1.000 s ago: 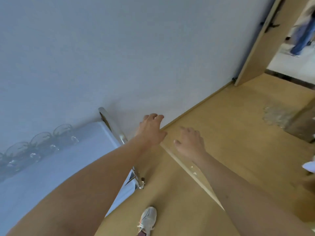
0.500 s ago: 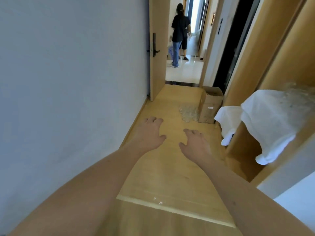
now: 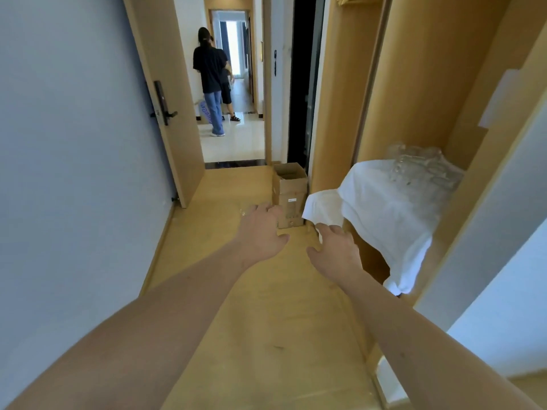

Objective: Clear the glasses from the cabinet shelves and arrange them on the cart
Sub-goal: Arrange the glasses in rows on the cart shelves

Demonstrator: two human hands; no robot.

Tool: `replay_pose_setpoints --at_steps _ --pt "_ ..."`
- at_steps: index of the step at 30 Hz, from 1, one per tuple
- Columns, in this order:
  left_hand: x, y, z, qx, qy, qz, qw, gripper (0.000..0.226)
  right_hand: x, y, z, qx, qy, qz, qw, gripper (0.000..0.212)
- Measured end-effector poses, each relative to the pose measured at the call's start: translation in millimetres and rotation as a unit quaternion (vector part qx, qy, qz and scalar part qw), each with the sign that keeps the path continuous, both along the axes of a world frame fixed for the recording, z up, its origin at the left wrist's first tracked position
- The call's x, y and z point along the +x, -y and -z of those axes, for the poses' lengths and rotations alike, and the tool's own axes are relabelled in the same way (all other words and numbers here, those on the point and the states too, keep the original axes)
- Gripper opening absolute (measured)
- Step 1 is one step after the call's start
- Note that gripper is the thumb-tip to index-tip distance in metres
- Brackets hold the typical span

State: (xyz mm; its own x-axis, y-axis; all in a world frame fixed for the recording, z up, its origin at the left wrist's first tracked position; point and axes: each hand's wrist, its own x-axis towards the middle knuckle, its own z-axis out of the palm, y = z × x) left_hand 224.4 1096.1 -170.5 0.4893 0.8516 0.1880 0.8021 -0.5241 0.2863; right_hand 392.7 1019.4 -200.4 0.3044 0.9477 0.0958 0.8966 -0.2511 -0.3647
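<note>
- Reaching out ahead, both arms are stretching over the wooden floor (image 3: pixel 266 335); the left hand (image 3: pixel 260 229) and the right hand (image 3: pixel 334 250) are hanging in the air with fingers loosely spread, each grip open and carrying nothing.
- Judging by this, the person is heading to the cabinet (image 3: pixel 429 93) on the right for another load, so a fetching step is in hand.
- Sitting on a cabinet shelf on a white cloth (image 3: pixel 381 208) are the glasses (image 3: pixel 420 164), well apart from both hands.
- Calling for care next: the right hand is needing to swing right and rise to the shelf, then close gently round one glass without knocking its neighbours.
- Blurring together, the clear glasses are hard to count; the cart is lying out of view, and a cardboard box (image 3: pixel 291 193) is standing on the floor beside the cabinet.
</note>
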Motion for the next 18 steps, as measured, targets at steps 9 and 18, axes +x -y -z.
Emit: replay_pose_setpoints --at_steps 9,18 --pt "114.4 -110.9 -23.3 0.018 0.039 0.064 0.997 0.053 103.9 -109.9 -16.0 0.033 -0.005 0.06 0.998 0.058" --pt "204.3 -209.9 -11.1 0.003 0.014 0.163 0.987 0.065 172.5 -176.0 -9.1 0.009 -0.009 0.162 0.987 0.06"
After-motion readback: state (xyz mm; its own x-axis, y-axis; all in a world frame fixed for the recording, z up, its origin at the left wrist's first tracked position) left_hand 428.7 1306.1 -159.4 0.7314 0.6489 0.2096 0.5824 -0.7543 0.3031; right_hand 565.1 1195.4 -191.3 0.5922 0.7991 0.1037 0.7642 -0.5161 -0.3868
